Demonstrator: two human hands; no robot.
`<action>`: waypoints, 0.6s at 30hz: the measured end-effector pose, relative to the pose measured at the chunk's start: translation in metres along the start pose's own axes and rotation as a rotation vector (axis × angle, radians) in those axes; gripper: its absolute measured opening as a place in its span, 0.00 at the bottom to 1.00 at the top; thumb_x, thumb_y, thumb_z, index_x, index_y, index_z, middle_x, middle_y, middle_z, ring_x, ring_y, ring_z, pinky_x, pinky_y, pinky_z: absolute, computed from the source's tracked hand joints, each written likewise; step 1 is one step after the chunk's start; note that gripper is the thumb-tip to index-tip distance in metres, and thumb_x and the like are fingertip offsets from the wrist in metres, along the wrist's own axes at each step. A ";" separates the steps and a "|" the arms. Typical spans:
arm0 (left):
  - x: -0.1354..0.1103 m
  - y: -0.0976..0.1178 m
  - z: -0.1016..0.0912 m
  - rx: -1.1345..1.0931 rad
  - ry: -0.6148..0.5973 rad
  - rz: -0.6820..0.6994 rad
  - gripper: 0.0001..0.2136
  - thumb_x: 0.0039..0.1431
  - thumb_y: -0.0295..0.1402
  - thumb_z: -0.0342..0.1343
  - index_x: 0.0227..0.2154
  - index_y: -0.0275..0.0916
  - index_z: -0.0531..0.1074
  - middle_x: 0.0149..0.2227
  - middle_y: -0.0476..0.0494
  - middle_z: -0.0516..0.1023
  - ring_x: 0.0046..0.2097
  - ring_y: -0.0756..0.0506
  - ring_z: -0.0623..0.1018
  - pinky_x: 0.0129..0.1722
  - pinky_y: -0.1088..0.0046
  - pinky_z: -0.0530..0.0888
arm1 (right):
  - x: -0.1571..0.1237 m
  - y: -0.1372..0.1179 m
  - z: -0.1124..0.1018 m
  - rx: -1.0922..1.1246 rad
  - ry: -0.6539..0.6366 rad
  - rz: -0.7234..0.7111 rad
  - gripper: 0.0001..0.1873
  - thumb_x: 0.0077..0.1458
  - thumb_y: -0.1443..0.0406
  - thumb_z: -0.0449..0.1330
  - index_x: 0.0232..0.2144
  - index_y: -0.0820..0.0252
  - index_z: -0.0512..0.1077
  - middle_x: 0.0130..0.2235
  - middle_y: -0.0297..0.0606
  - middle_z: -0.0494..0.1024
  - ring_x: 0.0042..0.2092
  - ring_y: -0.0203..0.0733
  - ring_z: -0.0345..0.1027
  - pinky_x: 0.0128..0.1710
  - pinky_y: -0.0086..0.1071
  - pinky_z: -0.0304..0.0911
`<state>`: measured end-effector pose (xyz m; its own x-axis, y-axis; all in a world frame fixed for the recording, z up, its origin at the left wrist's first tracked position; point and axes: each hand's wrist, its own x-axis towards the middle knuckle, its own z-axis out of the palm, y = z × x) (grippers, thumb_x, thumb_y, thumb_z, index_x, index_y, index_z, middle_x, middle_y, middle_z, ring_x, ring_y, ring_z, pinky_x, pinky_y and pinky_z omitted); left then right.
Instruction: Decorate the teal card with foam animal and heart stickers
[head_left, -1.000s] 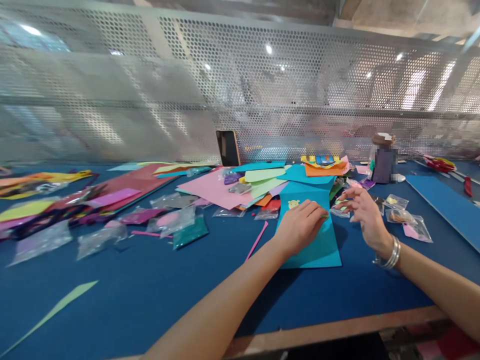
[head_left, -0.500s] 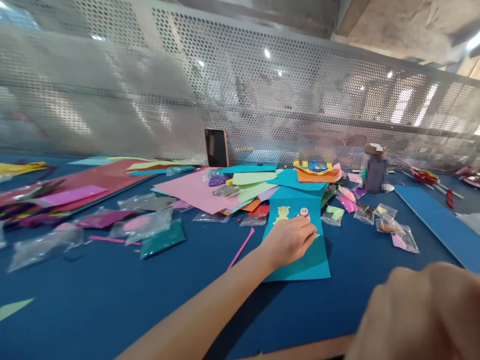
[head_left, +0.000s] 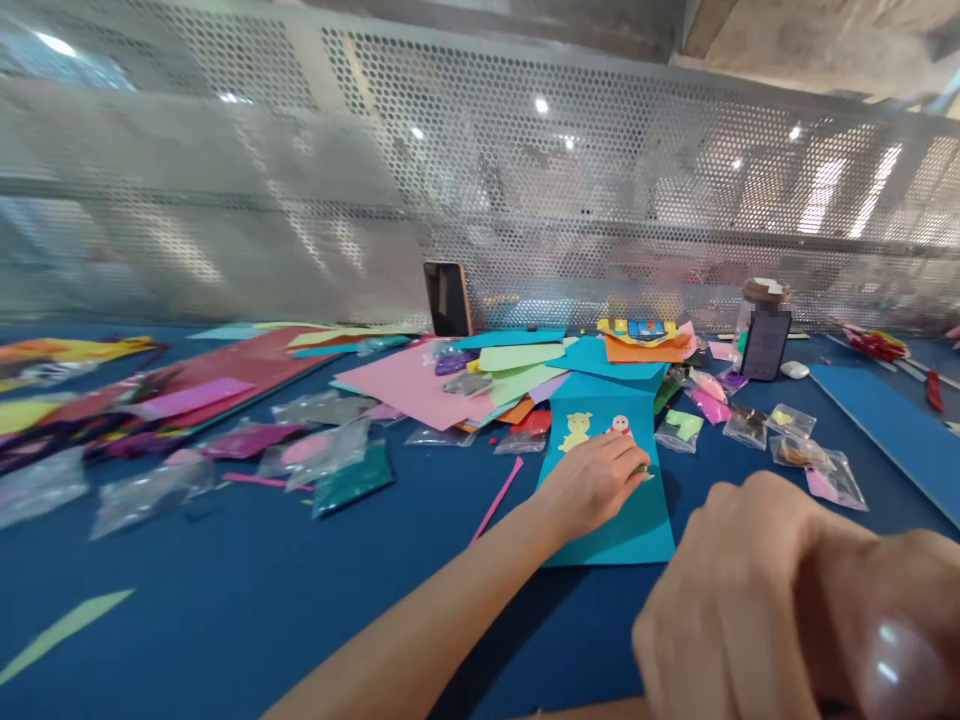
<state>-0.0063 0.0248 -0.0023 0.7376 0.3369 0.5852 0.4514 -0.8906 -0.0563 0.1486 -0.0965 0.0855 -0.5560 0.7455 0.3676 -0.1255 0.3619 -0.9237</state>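
A folded turquoise card [head_left: 615, 545] lies open on the table. On its lower panel are a pale yellow animal-shaped cutout [head_left: 577, 430] and a small red-and-white figure [head_left: 619, 426]. My left hand [head_left: 596, 480] rests over the card just below them, fingers curled together. A tiny yellow-green bit [head_left: 646, 473] shows at its fingertips; its kind is unclear. Large and close to the camera at the lower right is my right hand [head_left: 742, 600], its fingers bent inward. What it holds, if anything, is hidden, though a shiny blurred patch appears beside it.
Coloured paper sheets [head_left: 420, 385] and clear bags of craft pieces [head_left: 791, 420] surround the card. A phone [head_left: 448, 300] leans on the perforated metal screen [head_left: 525, 200]; another phone [head_left: 765, 345] stands before a jar. A blue board [head_left: 885, 430] lies to the right, with a pink strip [head_left: 496, 500] near my left forearm.
My right hand has come up and leftward, closer to the card. My left hand stays over the card. The whole view has turned slightly left.
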 end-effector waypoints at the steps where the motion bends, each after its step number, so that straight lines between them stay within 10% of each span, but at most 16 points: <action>1: 0.000 0.000 0.000 0.002 -0.003 -0.005 0.07 0.61 0.27 0.46 0.30 0.35 0.69 0.30 0.43 0.75 0.35 0.46 0.75 0.37 0.70 0.74 | 0.008 0.001 -0.001 0.102 -0.135 0.020 0.26 0.49 0.46 0.43 0.16 0.57 0.67 0.18 0.33 0.71 0.19 0.34 0.66 0.20 0.28 0.60; 6: -0.003 -0.007 0.008 -0.003 0.014 -0.006 0.07 0.61 0.26 0.45 0.36 0.35 0.68 0.33 0.43 0.76 0.36 0.46 0.75 0.36 0.72 0.73 | 0.026 0.069 -0.030 -0.016 0.584 -0.041 0.13 0.43 0.62 0.56 0.12 0.61 0.66 0.13 0.31 0.64 0.15 0.31 0.58 0.15 0.24 0.53; 10: -0.004 -0.009 0.013 -0.038 0.056 0.023 0.08 0.61 0.24 0.44 0.36 0.35 0.68 0.33 0.43 0.76 0.35 0.48 0.75 0.35 0.74 0.72 | 0.023 0.113 -0.052 -0.036 0.657 0.043 0.17 0.44 0.60 0.58 0.10 0.61 0.64 0.10 0.30 0.61 0.12 0.30 0.52 0.11 0.24 0.45; 18: -0.002 -0.003 0.003 -0.016 0.135 0.005 0.14 0.65 0.34 0.42 0.30 0.34 0.70 0.29 0.42 0.74 0.30 0.48 0.73 0.30 0.73 0.71 | 0.027 0.093 -0.052 0.214 0.653 0.011 0.16 0.43 0.54 0.53 0.20 0.61 0.69 0.24 0.38 0.74 0.26 0.42 0.69 0.26 0.33 0.62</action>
<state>-0.0079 0.0276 -0.0054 0.6646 0.2895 0.6888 0.4395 -0.8970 -0.0471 0.1650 -0.0135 0.0155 0.0426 0.9575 0.2852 -0.3197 0.2835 -0.9041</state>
